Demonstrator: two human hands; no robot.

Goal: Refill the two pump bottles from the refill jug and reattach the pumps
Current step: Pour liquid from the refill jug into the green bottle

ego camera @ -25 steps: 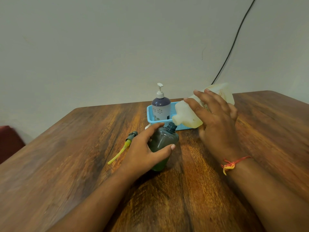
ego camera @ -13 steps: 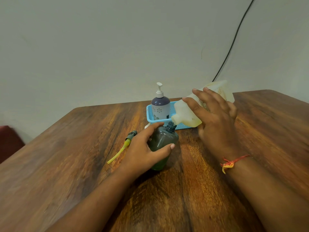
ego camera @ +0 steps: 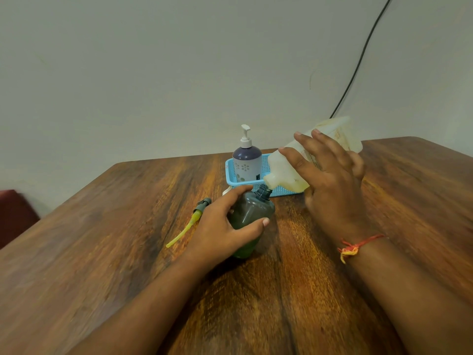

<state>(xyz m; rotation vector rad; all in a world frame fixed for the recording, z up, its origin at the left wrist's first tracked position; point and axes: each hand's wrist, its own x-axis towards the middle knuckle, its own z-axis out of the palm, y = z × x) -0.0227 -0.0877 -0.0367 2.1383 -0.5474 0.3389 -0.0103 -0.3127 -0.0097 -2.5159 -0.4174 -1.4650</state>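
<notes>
A dark green bottle [ego camera: 252,213] without its pump stands on the wooden table [ego camera: 128,239], tilted slightly right. My left hand [ego camera: 225,226] grips it around the body. My right hand [ego camera: 330,180] holds the translucent refill jug [ego camera: 286,172] tipped down to the left, its spout right at the bottle's open neck. The removed pump with its yellow tube [ego camera: 190,221] lies on the table left of the bottle. A purple-and-white pump bottle [ego camera: 247,162] with its white pump attached stands in a blue basket [ego camera: 230,175] behind.
A black cable [ego camera: 358,67] runs down the wall to the table's back edge. A dark red seat [ego camera: 12,213] shows at the far left. A small white object [ego camera: 226,191] peeks out just behind my left hand.
The jug's rear end has risen a little, steepening the tilt. Both hands and the green bottle stay almost where they were.
</notes>
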